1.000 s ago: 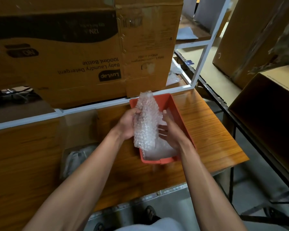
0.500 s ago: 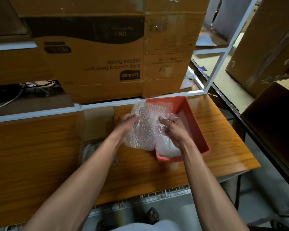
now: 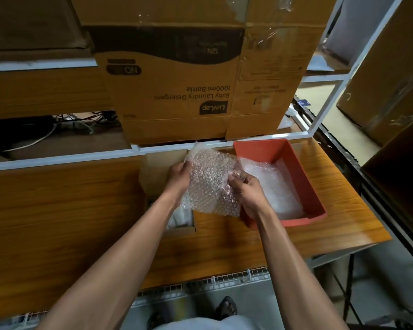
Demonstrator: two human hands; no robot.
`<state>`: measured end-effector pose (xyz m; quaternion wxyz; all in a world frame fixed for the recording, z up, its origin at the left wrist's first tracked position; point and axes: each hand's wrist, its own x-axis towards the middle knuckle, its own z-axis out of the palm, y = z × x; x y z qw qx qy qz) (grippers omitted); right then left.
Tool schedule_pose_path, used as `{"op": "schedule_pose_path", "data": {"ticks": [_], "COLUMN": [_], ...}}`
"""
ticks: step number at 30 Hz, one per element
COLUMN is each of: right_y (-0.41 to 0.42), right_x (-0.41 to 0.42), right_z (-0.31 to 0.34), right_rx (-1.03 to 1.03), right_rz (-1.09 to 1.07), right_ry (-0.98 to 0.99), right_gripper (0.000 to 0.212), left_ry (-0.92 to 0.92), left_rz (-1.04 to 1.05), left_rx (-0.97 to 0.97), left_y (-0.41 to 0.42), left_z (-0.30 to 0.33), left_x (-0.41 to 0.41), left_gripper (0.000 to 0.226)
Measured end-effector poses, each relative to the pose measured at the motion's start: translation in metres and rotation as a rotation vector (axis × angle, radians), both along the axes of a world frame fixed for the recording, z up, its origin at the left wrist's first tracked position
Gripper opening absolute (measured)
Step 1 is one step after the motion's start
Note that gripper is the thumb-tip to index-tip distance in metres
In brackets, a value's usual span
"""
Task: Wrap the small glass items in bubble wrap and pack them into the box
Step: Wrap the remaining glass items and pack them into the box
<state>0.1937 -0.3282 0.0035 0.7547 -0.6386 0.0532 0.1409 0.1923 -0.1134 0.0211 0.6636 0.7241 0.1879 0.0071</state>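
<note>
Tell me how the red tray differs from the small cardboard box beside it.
The red tray is plastic and sits right of the hands; the small cardboard box is brown, left, partly behind the arm. The tray holds loose bubble wrap; the box's contents are unclear. Both sit open on the wooden table.

A brown wooden tabletop (image 3: 320, 210) is shining a little in the light. Big cardboard boxes (image 3: 177, 91) are sitting on a white metal shelf (image 3: 57, 160) behind it. A grey floor (image 3: 379, 270) is showing below, on the right.
</note>
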Motion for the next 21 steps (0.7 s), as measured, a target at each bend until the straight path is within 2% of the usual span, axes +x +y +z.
{"op": "schedule_pose_path", "data": {"ticks": [2, 4, 6, 8, 9, 12, 17, 21], "right_y": [0.012, 0.025, 0.036, 0.044, 0.047, 0.055, 0.067, 0.072], "right_x": [-0.005, -0.010, -0.013, -0.014, -0.015, -0.016, -0.015, -0.013], "right_z": [0.002, 0.005, 0.004, 0.003, 0.002, 0.003, 0.003, 0.000], "right_rx": [-0.001, 0.005, -0.024, -0.125, -0.156, -0.182, -0.187, -0.266], "right_rz": [0.038, 0.057, 0.043, 0.018, 0.008, 0.013, 0.013, -0.007], "right_ry": [0.017, 0.020, -0.015, -0.081, -0.103, -0.124, -0.139, -0.169], "right_gripper": [0.041, 0.058, 0.053, 0.029, 0.024, 0.032, 0.032, 0.052], "left_ry": [-0.011, -0.012, -0.012, -0.009, -0.012, -0.008, -0.041, -0.054], "left_rz": [-0.005, -0.002, 0.014, 0.034, 0.042, 0.041, -0.030, -0.130], "left_rx": [0.022, 0.052, 0.081, 0.091, 0.093, 0.096, -0.048, -0.054], "left_y": [0.010, 0.020, 0.029, 0.039, 0.044, 0.061, 0.076, 0.083], "left_z": [-0.001, -0.001, -0.001, -0.002, -0.002, -0.008, -0.011, -0.013], "left_x": [-0.004, -0.007, -0.010, -0.014, -0.016, -0.017, -0.022, -0.027], "left_gripper": [0.022, 0.023, 0.022, 0.024, 0.024, 0.029, 0.038, 0.022]}}
